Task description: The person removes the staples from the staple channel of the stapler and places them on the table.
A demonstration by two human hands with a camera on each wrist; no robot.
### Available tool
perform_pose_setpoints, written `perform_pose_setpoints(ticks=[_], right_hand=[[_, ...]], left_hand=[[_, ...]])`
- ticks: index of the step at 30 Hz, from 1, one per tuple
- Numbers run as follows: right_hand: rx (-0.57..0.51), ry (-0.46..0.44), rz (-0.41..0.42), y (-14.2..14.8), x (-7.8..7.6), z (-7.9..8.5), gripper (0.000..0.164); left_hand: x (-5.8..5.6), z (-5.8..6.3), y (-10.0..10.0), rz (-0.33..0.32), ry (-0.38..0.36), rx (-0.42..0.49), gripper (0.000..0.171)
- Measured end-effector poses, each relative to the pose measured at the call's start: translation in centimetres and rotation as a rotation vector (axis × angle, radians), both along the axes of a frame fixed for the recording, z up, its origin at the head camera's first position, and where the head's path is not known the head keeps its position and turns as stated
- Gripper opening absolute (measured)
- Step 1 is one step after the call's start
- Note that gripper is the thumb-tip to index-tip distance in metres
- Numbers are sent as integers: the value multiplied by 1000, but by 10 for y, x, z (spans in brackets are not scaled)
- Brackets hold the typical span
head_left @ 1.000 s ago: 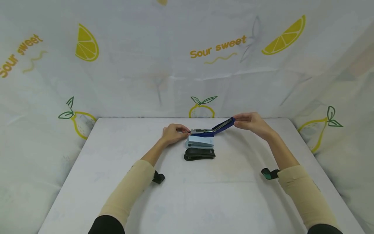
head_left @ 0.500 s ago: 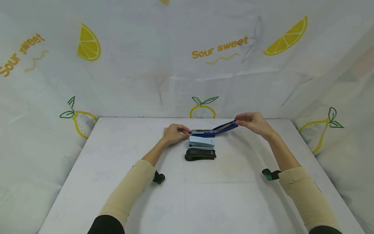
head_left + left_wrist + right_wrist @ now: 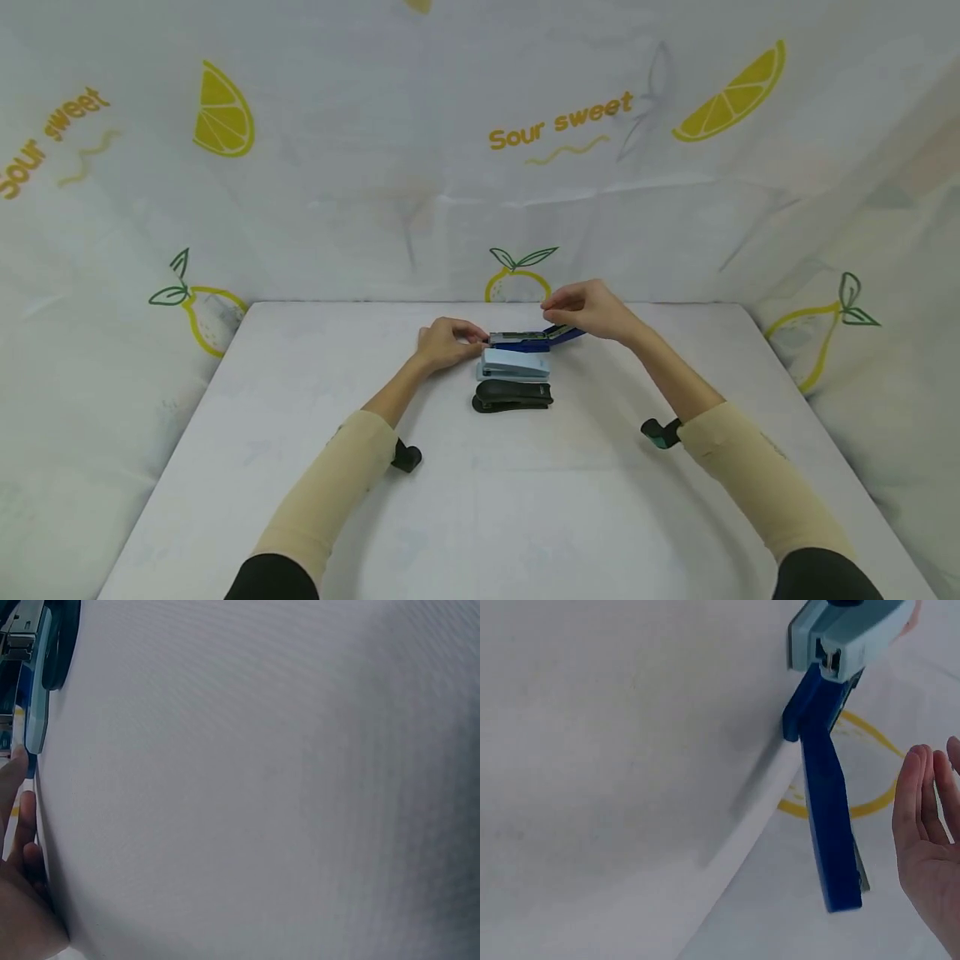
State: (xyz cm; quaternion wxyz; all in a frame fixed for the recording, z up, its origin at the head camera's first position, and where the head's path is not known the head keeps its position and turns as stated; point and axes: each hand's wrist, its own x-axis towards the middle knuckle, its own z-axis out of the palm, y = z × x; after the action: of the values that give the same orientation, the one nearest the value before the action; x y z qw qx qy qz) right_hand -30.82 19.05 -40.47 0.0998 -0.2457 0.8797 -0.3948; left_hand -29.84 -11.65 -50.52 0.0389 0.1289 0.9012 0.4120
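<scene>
A dark blue stapler (image 3: 531, 346) lies at the back of the row, unfolded, its top half (image 3: 829, 825) tipped back to the right and raised off the table. My left hand (image 3: 444, 343) pinches its left end between thumb and fingers; the left wrist view catches only part of that hand (image 3: 26, 885) at its edge. My right hand (image 3: 592, 310) hovers over the hinge side of the stapler. In the right wrist view its fingers (image 3: 909, 791) are extended, apart from the raised half, and hold nothing. Directly in front sits a light blue stapler (image 3: 516, 364), closed.
A black stapler (image 3: 513, 395) lies nearest me, parallel to the light blue one. The white table (image 3: 540, 517) ends at a back edge just behind the blue stapler. A white lemon-print cloth (image 3: 360, 167) hangs behind it.
My right hand has let go of the blue stapler's top half and moved left over it. That half was lowered slightly before release. The left hand keeps its place.
</scene>
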Motion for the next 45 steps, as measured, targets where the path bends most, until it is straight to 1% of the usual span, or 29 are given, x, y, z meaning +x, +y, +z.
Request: perform_pose_setpoints(ticks=[5, 8, 11, 16, 19, 23, 28, 32, 39, 42, 45], right_hand=[[-15, -80, 65, -26, -7, -10, 27], [-18, -129, 91, -35, -13, -18, 26], [-21, -192, 99, -40, -17, -23, 26], [-15, -301, 95, -46, -20, -28, 26], [-1, -346, 79, -49, -21, -33, 28], [17, -358, 59, -54, -21, -37, 28], [19, -384, 47, -57, -21, -36, 28], [-18, -445, 43, -58, -22, -36, 27], [-126, -615, 20, -56, -26, -38, 29], [-150, -655, 10, -55, -26, -39, 30], [-172, -678, -1, -55, -26, -40, 30]], left_hand=[[0, 1, -2, 4, -4, 12, 20], [0, 1, -2, 7, -4, 10, 21], [-1, 2, -1, 10, -3, 10, 21], [-2, 3, 0, 14, -2, 9, 21], [-2, 2, 0, 15, 1, 12, 21], [-1, 2, 0, 21, 2, 10, 20], [0, 2, 0, 34, 1, -3, 21], [0, 2, 0, 36, -4, -7, 20], [0, -1, 0, 30, -10, -3, 21], [0, -2, 1, 29, -12, -5, 21], [-1, -3, 1, 24, -12, -8, 21]])
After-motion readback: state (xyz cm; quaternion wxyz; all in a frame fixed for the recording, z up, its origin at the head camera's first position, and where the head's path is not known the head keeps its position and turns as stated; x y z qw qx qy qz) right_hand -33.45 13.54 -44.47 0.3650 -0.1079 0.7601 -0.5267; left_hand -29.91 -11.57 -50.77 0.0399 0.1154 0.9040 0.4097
